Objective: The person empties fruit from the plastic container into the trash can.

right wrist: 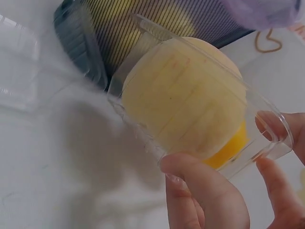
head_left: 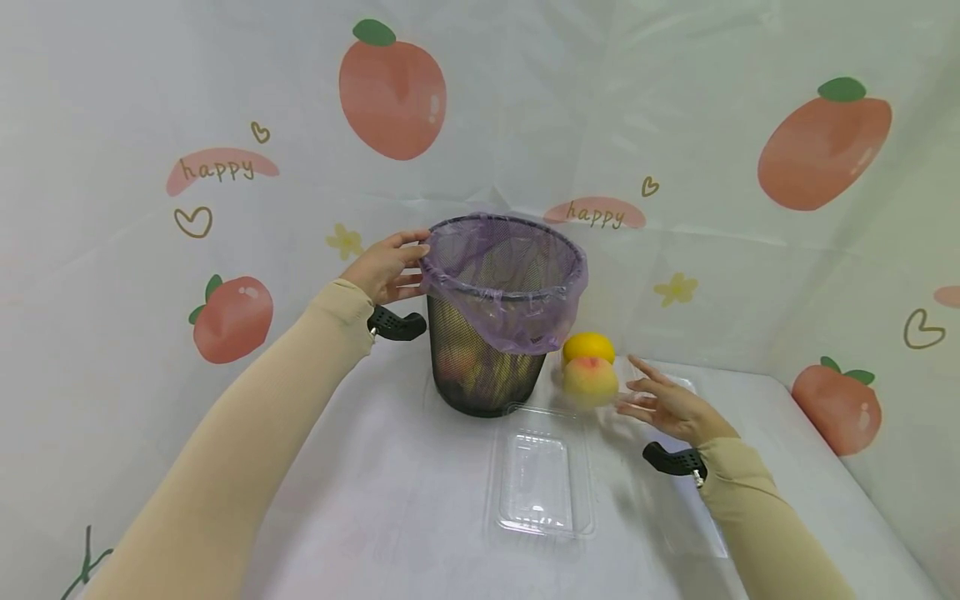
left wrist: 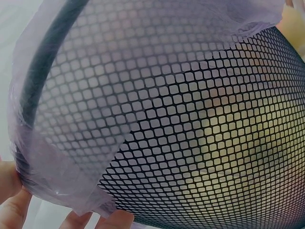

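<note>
Two hands | left hand (head_left: 386, 267) grips bin rim (head_left: 501, 223) | right hand (head_left: 667, 404) holds clear box (right wrist: 200, 109) of fruit

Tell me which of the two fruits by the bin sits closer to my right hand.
The peach, pale yellow with a pink blush, lies closer to the right hand. The plain yellow-orange fruit sits behind it, farther from the hand.

We count one black wire-mesh waste basket (head_left: 487, 367), lined with one thin purple plastic bag (head_left: 517, 292). Two round fruits sit by it — one pale yellow-pink peach (head_left: 590, 381) and one orange citrus fruit (head_left: 588, 345). Clear plastic clamshell trays come to two — one flat tray (head_left: 536, 483) and one around the fruit (right wrist: 267, 138). Two hands show: left hand (head_left: 384, 268), right hand (head_left: 667, 404).
</note>
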The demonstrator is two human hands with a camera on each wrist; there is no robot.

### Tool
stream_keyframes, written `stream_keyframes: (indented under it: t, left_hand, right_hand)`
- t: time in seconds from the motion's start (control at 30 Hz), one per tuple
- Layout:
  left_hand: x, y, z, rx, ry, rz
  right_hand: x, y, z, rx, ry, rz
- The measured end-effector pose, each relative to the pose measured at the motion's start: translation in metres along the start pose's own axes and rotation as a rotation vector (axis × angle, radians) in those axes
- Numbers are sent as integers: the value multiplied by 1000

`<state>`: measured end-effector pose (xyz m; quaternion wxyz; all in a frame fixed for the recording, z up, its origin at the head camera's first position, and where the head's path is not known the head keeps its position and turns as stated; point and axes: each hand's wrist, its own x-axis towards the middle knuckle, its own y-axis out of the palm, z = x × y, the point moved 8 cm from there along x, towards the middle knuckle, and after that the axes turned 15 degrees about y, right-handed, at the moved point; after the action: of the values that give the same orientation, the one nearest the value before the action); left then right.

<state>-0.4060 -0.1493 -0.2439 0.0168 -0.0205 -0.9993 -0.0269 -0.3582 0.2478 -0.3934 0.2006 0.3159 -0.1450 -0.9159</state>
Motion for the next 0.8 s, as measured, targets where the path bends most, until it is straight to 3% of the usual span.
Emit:
stream_keyframes:
  t: [0.47, 0.8]
  left_hand:
    - [-3, 2, -2, -8, -12, 23]
    - [-2, 3, -2, -15, -6, 24]
  right_hand:
    - [-40, 16, 18, 250, -20, 165]
    - [-62, 21, 39, 360, -40, 147]
